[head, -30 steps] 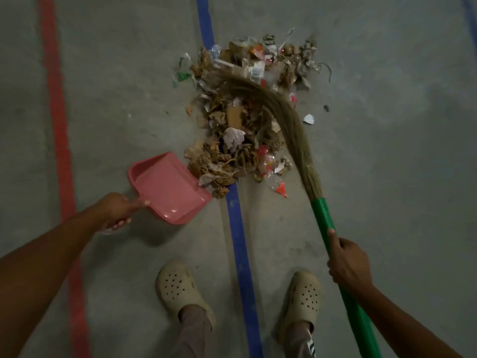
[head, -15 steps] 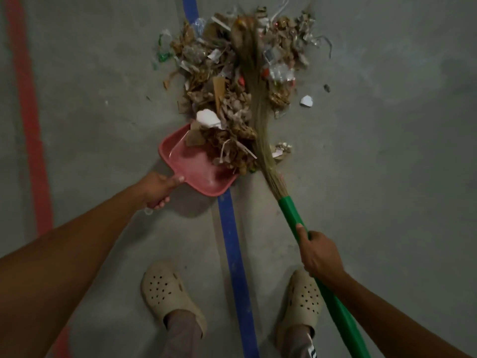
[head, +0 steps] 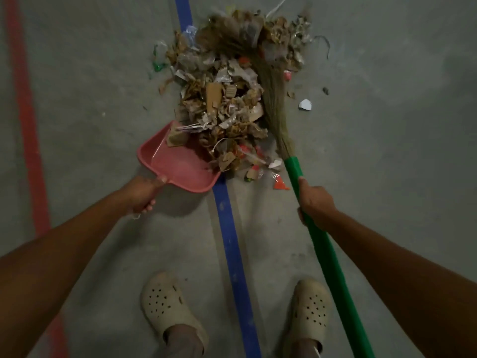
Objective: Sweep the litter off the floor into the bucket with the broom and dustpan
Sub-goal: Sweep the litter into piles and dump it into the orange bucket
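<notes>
presently the litter (head: 227,112) heaps across the blue line (head: 232,241), its near edge overlapping the dustpan (head: 180,167) lip. left hand (head: 143,193) grips the pan's handle; right hand (head: 316,205) is wrapped round the green broom (head: 327,254) shaft. bare floor (head: 387,151) lies open right of the bristles. since half a second ago the bristles have swung from mid-heap to its right flank.

The grey floor (head: 387,156) is crossed by a blue line (head: 232,244) and a red line (head: 28,125). The litter (head: 227,107) is heaped across the blue line, a dustpan (head: 178,167) is set against it, a white scrap (head: 305,104) apart.
</notes>
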